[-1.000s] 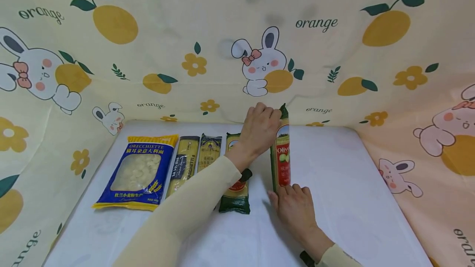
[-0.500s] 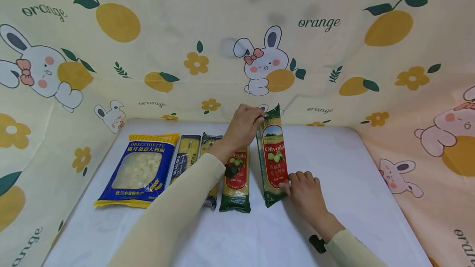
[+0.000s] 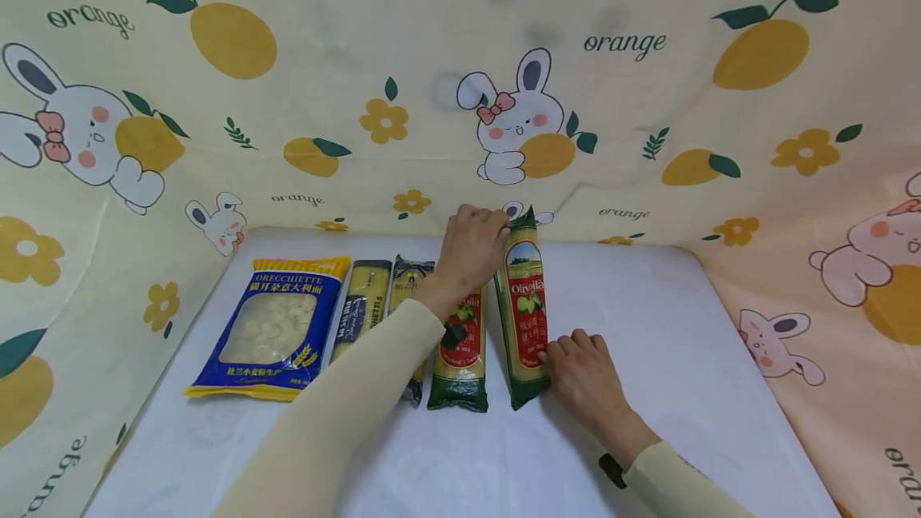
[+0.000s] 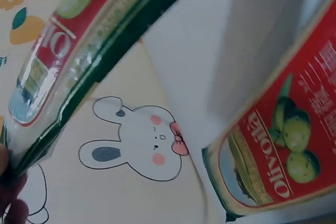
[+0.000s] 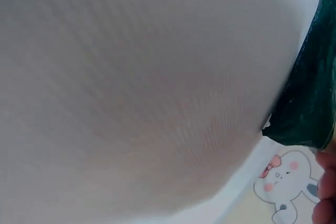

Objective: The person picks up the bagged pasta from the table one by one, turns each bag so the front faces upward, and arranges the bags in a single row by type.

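Note:
My left hand (image 3: 471, 246) pinches the green top end of a red-and-green Olivoilà pasta packet (image 3: 527, 302). In the left wrist view, fingertips (image 4: 16, 203) grip that end, and the packet (image 4: 79, 51) slants up and away from the table. My right hand (image 3: 586, 378) holds the packet's lower right edge, its fingers bent. The packet's green bottom end (image 5: 307, 93) shows beside the fingers (image 5: 326, 190) in the right wrist view. Left of it lies a matching Olivoilà packet (image 3: 458, 382), partly covered by my left hand and wrist.
Further left on the white table (image 3: 647, 318) lie a dark-ended pasta packet (image 3: 410, 272), a spaghetti packet (image 3: 368, 286) and a blue-and-yellow orecchiette bag (image 3: 269, 326), all in a row. My left sleeve overlaps some of them. A printed cloth (image 3: 410, 38) rises behind the table.
The held Olivoilà packet has moved left, toward the matching one, and its front has turned to face the head camera. Both hands keep hold of it; the left hand shifted left with it.

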`<state>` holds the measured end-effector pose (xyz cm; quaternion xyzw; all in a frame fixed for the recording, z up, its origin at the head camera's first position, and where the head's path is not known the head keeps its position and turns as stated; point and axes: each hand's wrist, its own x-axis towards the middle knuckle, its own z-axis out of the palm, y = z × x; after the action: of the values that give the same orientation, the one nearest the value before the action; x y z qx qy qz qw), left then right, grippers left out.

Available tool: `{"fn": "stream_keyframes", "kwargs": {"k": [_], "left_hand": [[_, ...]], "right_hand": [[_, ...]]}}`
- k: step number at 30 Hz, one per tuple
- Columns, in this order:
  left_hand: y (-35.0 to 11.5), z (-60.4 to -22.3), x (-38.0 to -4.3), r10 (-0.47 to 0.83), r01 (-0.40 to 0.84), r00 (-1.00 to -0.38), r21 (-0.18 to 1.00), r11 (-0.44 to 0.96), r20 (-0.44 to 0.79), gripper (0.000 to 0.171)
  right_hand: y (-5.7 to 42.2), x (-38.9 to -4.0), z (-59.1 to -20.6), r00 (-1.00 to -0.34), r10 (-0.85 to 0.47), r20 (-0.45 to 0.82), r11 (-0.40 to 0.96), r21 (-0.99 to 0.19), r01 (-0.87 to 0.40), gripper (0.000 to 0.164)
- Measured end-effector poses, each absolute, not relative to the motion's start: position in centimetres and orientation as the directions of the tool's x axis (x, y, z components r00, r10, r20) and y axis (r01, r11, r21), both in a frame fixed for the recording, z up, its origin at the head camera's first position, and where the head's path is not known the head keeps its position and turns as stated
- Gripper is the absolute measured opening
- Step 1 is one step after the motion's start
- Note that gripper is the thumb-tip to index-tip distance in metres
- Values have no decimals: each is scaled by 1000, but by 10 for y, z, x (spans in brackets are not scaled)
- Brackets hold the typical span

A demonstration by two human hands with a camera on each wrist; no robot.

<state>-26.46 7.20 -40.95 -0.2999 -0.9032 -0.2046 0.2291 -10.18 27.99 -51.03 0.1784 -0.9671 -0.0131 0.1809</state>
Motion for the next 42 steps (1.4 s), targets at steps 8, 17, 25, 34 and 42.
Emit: {"fn": "stream_keyframes", "kwargs": {"k": [8, 17, 25, 34, 42], "left_hand": [[73, -425, -269, 465, 591, -715, 96, 801, 523, 20], [83, -449, -275, 521, 547, -788, -15, 837, 330, 28], [95, -468, -276, 577, 577, -765, -94, 811, 285, 24], [105, -472, -280, 598, 593, -742, -119, 796, 303, 23], [116, -469, -281, 563, 565, -809, -44, 824, 169, 29]], "right_hand": [[278, -87, -505, -865, -379, 329, 925, 146, -350, 15], [266, -71, -497, -799, -405, 445, 909, 100, -405, 22], [268, -66, -504, -792, -393, 468, 915, 111, -388, 24], [265, -71, -516, -809, -362, 464, 931, 132, -340, 27], [255, -85, -515, -922, -220, 318, 975, 101, -198, 29]]}}
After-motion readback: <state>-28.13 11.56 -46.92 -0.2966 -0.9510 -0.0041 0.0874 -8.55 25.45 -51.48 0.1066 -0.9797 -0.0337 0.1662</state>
